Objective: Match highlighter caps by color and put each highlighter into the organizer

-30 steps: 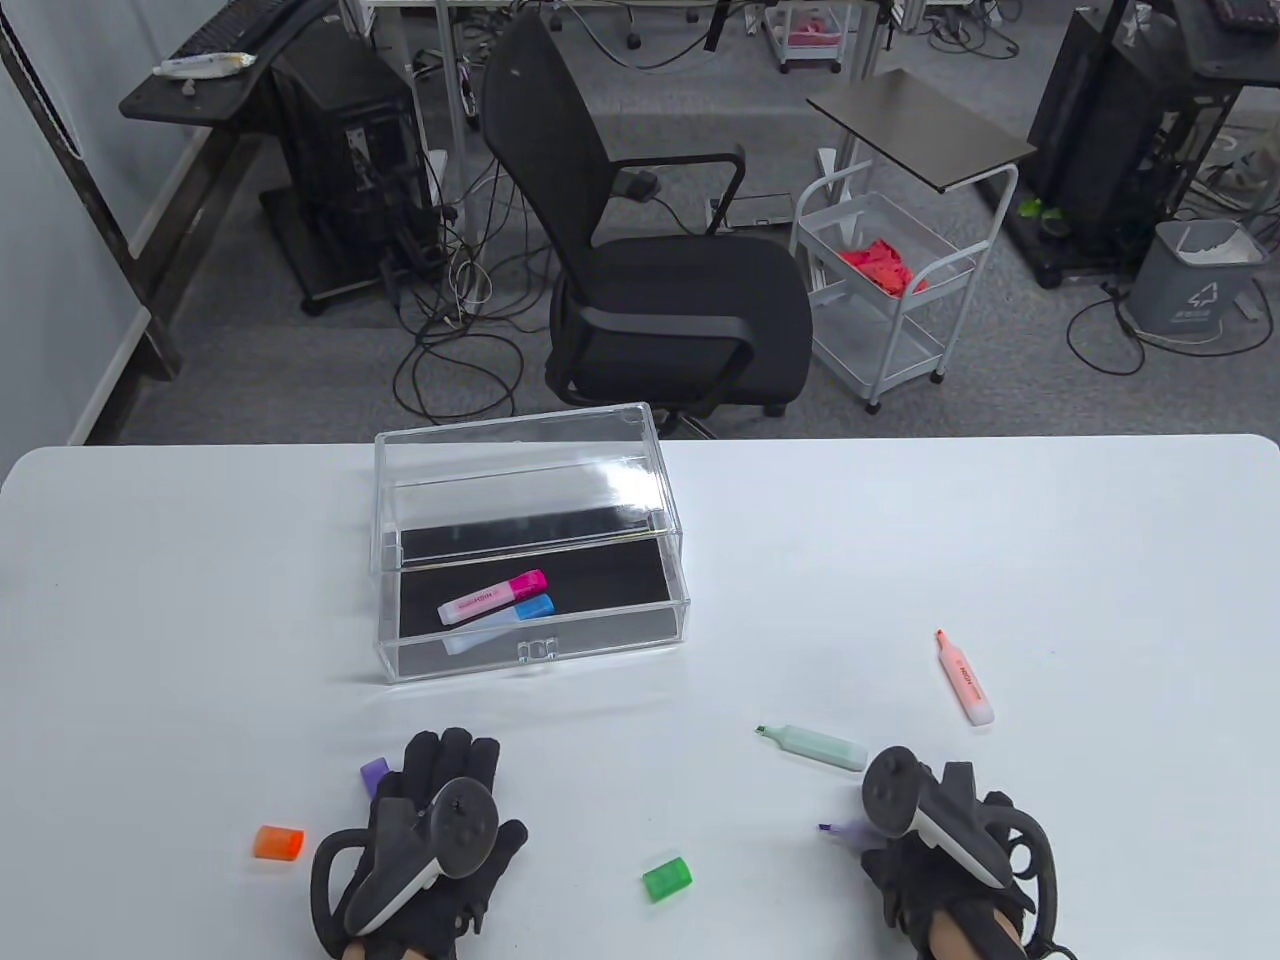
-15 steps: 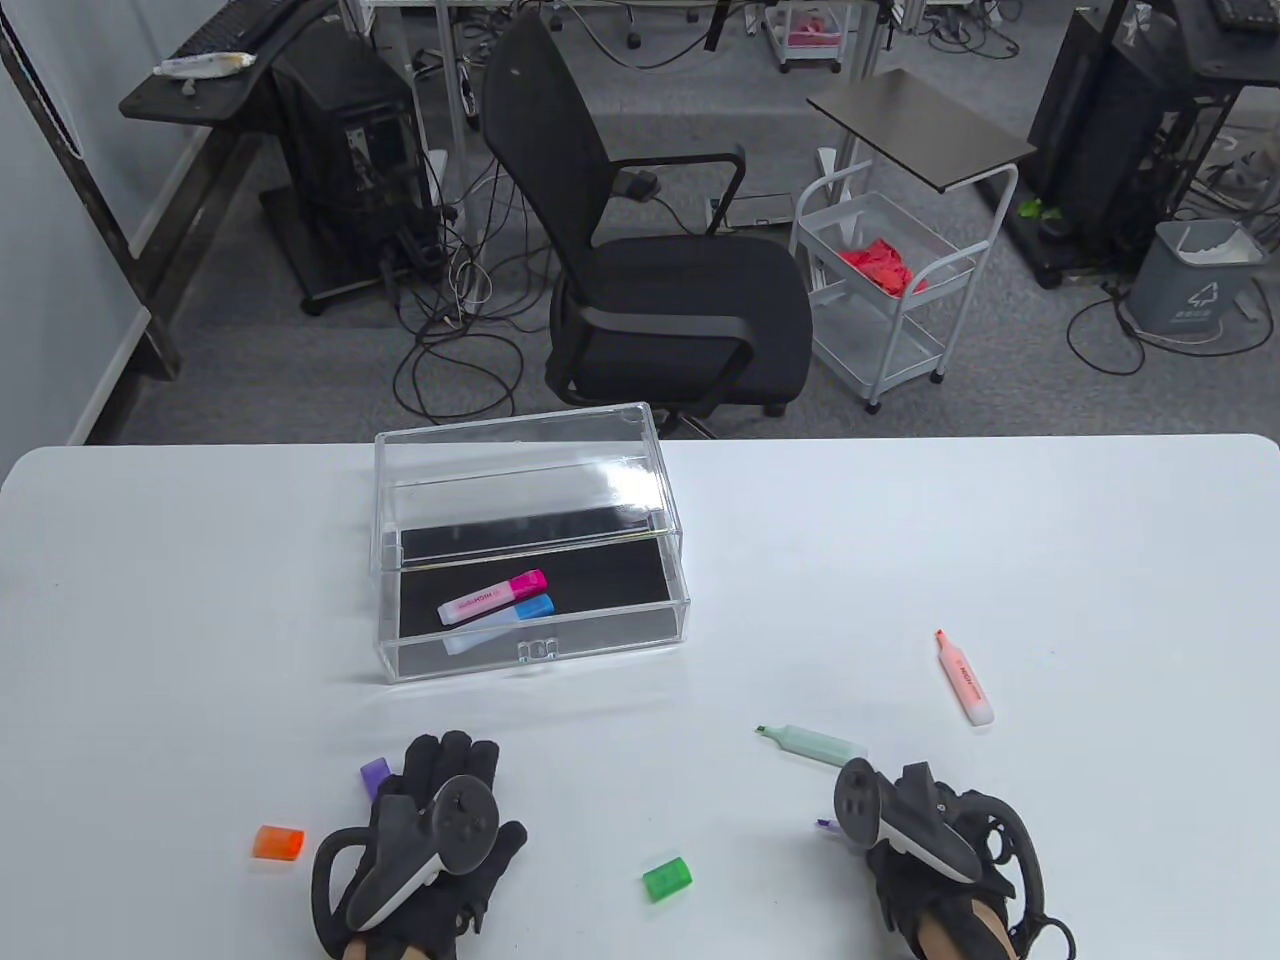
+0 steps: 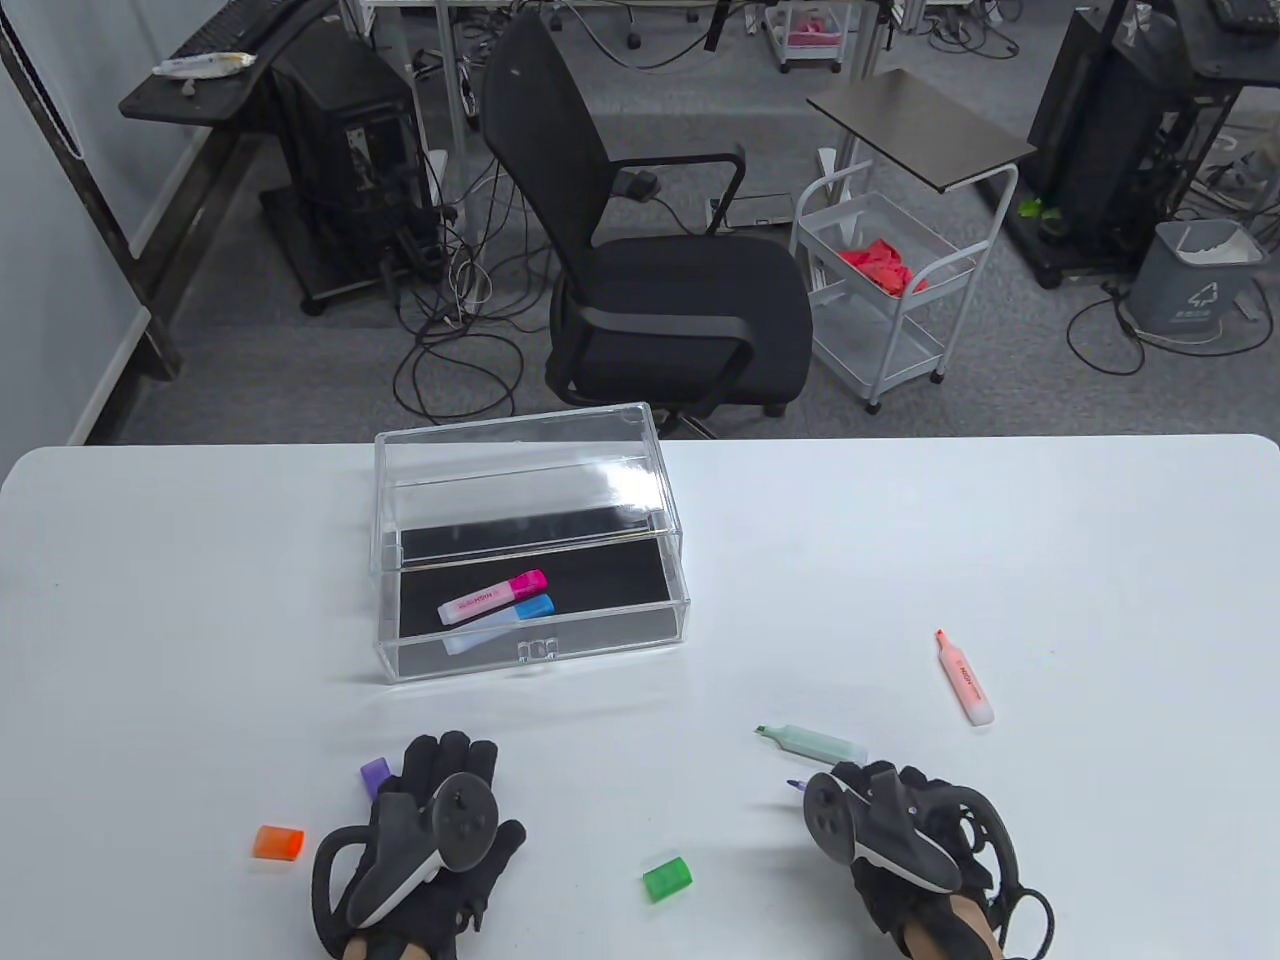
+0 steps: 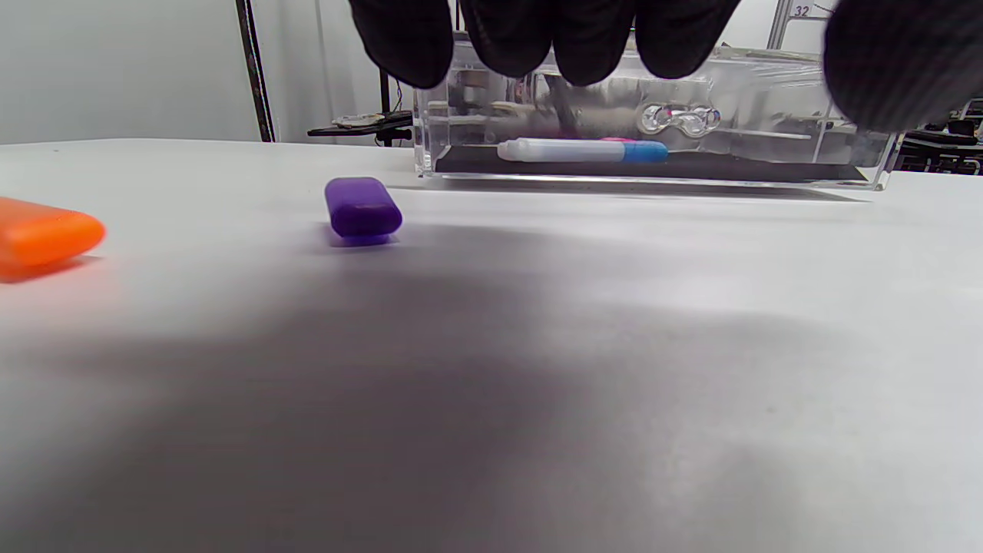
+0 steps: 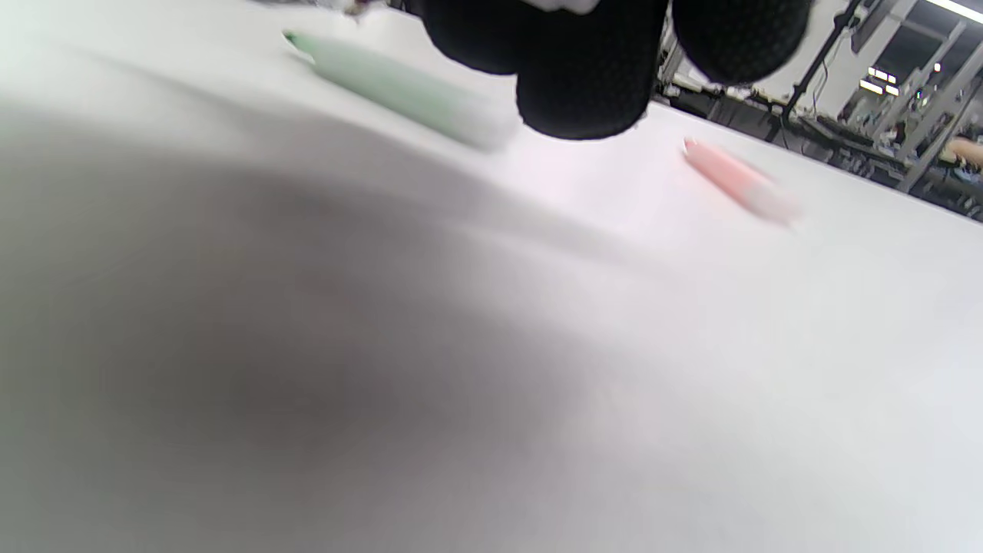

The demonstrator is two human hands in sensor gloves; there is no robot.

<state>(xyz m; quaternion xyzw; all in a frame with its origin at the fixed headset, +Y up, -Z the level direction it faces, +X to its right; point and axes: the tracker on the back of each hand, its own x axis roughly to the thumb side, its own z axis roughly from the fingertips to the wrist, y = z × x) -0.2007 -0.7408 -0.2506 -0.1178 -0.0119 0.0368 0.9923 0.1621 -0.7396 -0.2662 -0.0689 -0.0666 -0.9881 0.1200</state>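
Observation:
My left hand (image 3: 440, 765) lies flat on the table with straight fingers, holding nothing; the purple cap (image 3: 374, 776) (image 4: 362, 206) sits just left of its fingertips (image 4: 499, 34). My right hand (image 3: 868, 792) grips a purple highlighter, and only the highlighter's tip (image 3: 795, 785) shows, pointing left. An uncapped green highlighter (image 3: 818, 746) (image 5: 399, 88) lies just beyond that hand. An uncapped orange highlighter (image 3: 965, 680) (image 5: 737, 180) lies farther right. An orange cap (image 3: 279, 842) (image 4: 42, 234) and a green cap (image 3: 667, 877) rest near the front edge.
The clear organizer (image 3: 530, 650) (image 4: 653, 180) stands mid-table with its drawer pulled open toward me. A capped pink highlighter (image 3: 495, 596) and a capped blue highlighter (image 3: 500, 625) (image 4: 584, 150) lie in the drawer. A black office chair (image 3: 650, 280) stands behind the table.
My right hand has moved left and a little away from me with the purple highlighter, whose tip now sticks out nearer the green highlighter. My left hand has stayed put.

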